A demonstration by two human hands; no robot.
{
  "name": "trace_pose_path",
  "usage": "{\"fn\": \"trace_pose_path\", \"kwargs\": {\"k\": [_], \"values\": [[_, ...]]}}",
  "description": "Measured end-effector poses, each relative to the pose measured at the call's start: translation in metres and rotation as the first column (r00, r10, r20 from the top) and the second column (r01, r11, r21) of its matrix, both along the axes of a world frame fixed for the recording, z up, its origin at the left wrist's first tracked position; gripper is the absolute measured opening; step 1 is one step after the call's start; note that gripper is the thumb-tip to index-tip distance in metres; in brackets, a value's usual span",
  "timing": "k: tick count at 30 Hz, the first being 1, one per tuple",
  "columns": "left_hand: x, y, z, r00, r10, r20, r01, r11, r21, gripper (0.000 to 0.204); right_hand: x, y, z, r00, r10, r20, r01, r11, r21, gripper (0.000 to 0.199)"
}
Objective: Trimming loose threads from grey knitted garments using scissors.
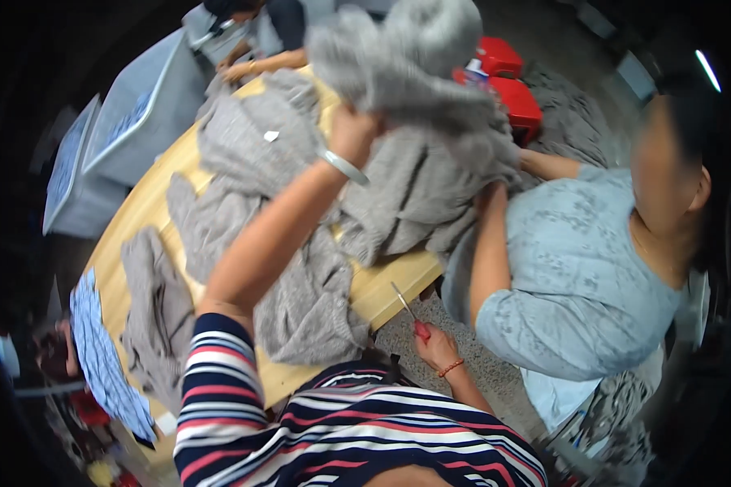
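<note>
My left hand (356, 136) is raised over the far side of the table, closed on a grey knit sweater (398, 61) that is bunched up and blurred by motion. A pale bangle circles that wrist. Low beside the table's near edge, my right hand (439, 351) grips red-handled scissors (421, 329), their thin metal blades pointing up toward the table. Beneath my left arm, more grey knit sweaters (256, 134) spread over the light wooden table (150, 183). A small white tag lies on one of them.
At right, a co-worker in a light blue top (577, 276) has both hands at the grey knit pile. Another person (264, 61) works at the far edge. Grey bins (138, 105) stand at left, red stools (516, 101) beyond the table. Blue patterned cloth (105, 349) hangs over the left edge.
</note>
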State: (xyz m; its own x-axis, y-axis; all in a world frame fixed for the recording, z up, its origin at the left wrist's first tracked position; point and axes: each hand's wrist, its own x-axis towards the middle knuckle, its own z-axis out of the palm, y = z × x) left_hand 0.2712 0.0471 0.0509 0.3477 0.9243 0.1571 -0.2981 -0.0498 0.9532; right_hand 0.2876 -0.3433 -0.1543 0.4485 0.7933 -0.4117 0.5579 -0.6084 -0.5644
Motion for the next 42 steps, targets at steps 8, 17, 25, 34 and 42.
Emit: {"fn": "trace_pose_path", "kwargs": {"k": [8, 17, 25, 34, 42], "values": [[-0.198, -0.106, -0.242, 0.635, 0.181, -0.751, 0.107, 0.942, 0.317, 0.051, -0.002, 0.02, 0.012, 0.992, 0.118, -0.038, -0.117, 0.993, 0.034, 0.03], [-0.357, -0.178, -0.264, 0.069, 0.283, -0.957, 0.326, 0.9, 0.29, 0.063, -0.029, 0.101, 0.023, 0.898, 0.439, 0.0, -0.439, 0.898, 0.03, 0.024], [-0.446, -0.161, -0.271, -0.291, 0.369, -0.883, 0.134, 0.929, 0.344, 0.052, -0.054, 0.114, 0.02, 0.809, 0.588, 0.007, -0.588, 0.808, -0.042, 0.023], [-0.407, -0.246, -0.268, 0.133, 0.415, -0.9, -0.012, 0.909, 0.417, 0.049, -0.072, 0.107, 0.02, 0.767, 0.642, -0.01, -0.642, 0.766, -0.029, 0.022], [-0.379, -0.248, -0.3, 0.549, 0.466, -0.694, -0.259, 0.884, 0.388, 0.033, -0.105, 0.111, 0.053, 0.562, 0.827, -0.002, -0.823, 0.558, -0.106, 0.023]]}}
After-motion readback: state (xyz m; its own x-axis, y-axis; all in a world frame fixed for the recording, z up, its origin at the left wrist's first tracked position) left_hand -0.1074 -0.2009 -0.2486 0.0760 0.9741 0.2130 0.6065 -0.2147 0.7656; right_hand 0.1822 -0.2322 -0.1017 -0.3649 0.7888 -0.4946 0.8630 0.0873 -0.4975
